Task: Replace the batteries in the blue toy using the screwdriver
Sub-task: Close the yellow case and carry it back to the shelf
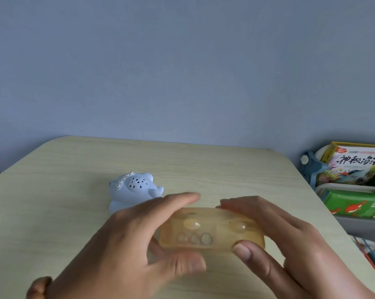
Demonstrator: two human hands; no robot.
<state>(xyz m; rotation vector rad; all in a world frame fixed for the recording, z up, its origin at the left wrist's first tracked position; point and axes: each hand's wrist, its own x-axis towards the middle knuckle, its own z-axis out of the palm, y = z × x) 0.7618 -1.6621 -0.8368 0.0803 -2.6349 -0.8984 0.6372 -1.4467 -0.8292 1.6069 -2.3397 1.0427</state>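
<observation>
1. A pale blue plastic animal-shaped toy with star-shaped holes in its top sits on the light wood-grain counter, left of centre, just behind the left hand and apart from it.
2. The left hand grips the left end of a translucent amber plastic case, fingers over the far edge, thumb at the near side.
3. The right hand grips the case's right end the same way.
4. Beyond the counter's right edge, a colourful illustrated book and a green cardboard box stand in grey bins.
</observation>
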